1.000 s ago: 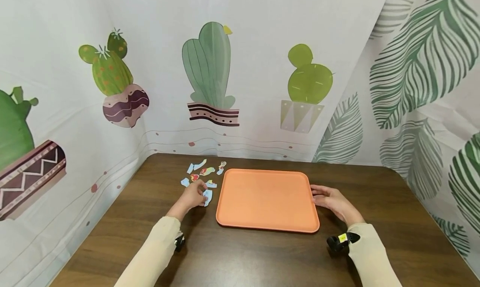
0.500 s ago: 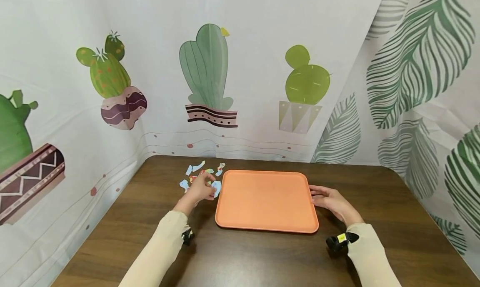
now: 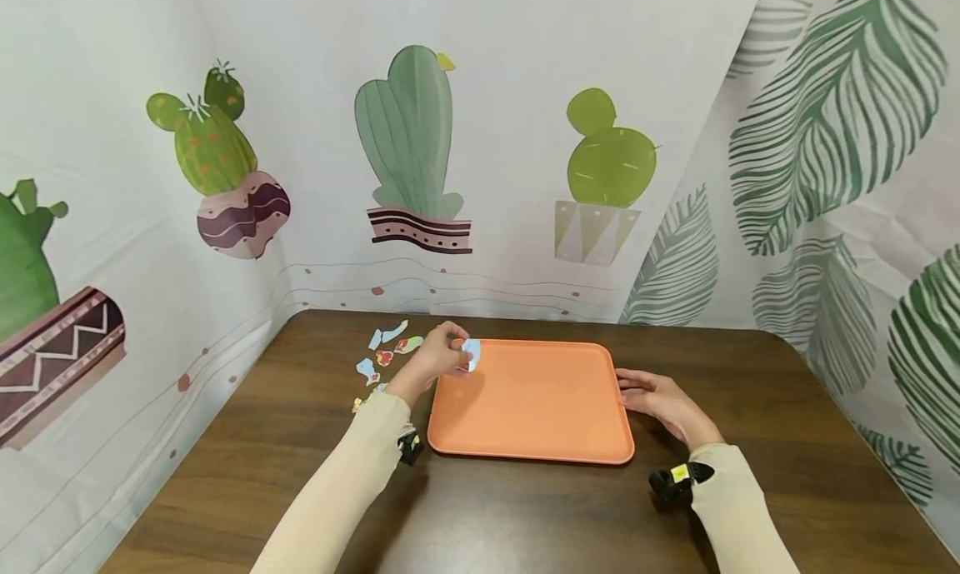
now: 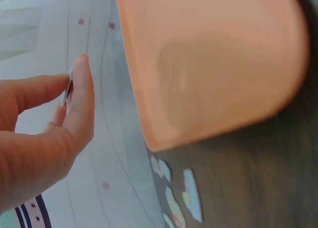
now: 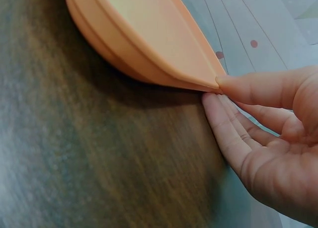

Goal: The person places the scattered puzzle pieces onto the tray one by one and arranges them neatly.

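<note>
My left hand [image 3: 437,357] pinches a flat, light-blue jigsaw puzzle piece [image 3: 472,355] over the far left corner of the orange tray [image 3: 536,411]. In the left wrist view the piece [image 4: 65,93] appears edge-on between thumb and fingers, and the hand's shadow falls on the tray. At the tray's right side, my right hand [image 3: 663,401] grips the rim, with the thumb on top and the fingers under the edge, as the right wrist view shows. Left of the tray lie several loose puzzle pieces, among them a blue one [image 3: 365,368] and a red-and-yellow one [image 3: 385,357].
Everything lies on a dark brown wooden table [image 3: 495,516]. Behind it hangs a white cloth [image 3: 510,141] printed with cacti and leaves, right along the table's far edge. My left forearm covers part of the area beside the loose pieces.
My left hand has carried the blue puzzle piece from the table, up and to the right, to above the tray's far left corner. The right hand stays at the tray's rim.
</note>
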Tool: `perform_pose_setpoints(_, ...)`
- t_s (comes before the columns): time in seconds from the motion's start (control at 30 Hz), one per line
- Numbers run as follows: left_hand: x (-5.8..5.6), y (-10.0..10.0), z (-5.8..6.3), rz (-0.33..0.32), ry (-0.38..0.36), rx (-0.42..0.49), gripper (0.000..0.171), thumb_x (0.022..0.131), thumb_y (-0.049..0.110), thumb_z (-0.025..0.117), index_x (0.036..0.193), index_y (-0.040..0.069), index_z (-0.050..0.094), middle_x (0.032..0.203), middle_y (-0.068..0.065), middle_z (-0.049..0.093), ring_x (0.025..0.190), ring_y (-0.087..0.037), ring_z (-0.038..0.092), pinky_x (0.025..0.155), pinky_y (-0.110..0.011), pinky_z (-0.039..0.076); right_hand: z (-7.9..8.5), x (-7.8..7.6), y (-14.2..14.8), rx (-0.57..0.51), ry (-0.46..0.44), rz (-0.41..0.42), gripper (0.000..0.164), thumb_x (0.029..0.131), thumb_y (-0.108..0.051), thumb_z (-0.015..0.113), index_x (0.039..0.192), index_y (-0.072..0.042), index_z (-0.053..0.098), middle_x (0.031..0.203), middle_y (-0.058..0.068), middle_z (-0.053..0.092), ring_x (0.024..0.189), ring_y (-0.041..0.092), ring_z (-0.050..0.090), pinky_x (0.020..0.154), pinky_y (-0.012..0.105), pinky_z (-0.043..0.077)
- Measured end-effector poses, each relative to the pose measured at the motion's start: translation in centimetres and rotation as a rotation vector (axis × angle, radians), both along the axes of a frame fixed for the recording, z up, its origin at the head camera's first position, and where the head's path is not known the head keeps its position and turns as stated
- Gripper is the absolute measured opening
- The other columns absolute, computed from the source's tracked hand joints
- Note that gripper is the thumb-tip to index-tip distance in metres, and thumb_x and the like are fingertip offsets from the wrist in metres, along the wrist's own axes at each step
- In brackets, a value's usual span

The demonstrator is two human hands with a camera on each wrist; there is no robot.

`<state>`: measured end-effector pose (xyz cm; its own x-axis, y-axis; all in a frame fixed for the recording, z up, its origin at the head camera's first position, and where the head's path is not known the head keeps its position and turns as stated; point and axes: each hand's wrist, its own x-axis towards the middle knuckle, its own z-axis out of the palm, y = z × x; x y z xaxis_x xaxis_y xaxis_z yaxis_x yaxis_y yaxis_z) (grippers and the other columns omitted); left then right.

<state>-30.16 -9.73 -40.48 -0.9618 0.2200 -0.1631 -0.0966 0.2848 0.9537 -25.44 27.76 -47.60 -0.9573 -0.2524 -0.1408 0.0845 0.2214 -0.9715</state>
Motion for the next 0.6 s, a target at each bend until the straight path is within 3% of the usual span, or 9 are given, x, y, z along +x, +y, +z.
perform_pose_setpoints(0.13, -0.4, 1.4, 0.4, -0.012, 0.007, 0.038, 0.034, 0.087, -0.014, 0.059, 0.118, -0.005, 0.046, 0.084, -0.011, 0.050, 0.069, -0.025, 0.063, 0.081, -0.051, 0.055, -0.1, -0.1, 0.0, 0.018, -0.002, -0.008, 0.063, 0.091, -0.003, 0.064, 0.144, 0.011, 0.032, 0.131, 0.030, 0.048, 0.102, 0.011, 0.062, 0.087, 0.027, 0.053)
perform_pose_setpoints(0.37, -1.0, 3.7, 1.2, -0.058, 0.002, 0.093, 0.041, 0.087, -0.015, 0.058, 0.125, -0.007, 0.044, 0.085, -0.012, 0.049, 0.071, -0.025, 0.060, 0.084, -0.052, 0.054, 0.1, 0.0, 0.1, 0.032, -0.013, -0.001, 0.062, 0.093, -0.005, 0.063, 0.145, 0.009, 0.032, 0.135, 0.030, 0.047, 0.112, 0.024, 0.059, 0.091, 0.033, 0.052)
perform_pose_setpoints(0.6, -1.7, 5.8, 1.7, -0.078, -0.002, 0.134, 0.041, 0.089, -0.013, 0.058, 0.126, -0.005, 0.045, 0.083, -0.011, 0.050, 0.069, -0.023, 0.061, 0.083, -0.048, 0.055, 0.1, 0.1, 0.3, 0.016, -0.009, -0.001, 0.062, 0.092, -0.003, 0.062, 0.144, 0.011, 0.032, 0.133, 0.030, 0.048, 0.108, 0.019, 0.061, 0.090, 0.030, 0.053)
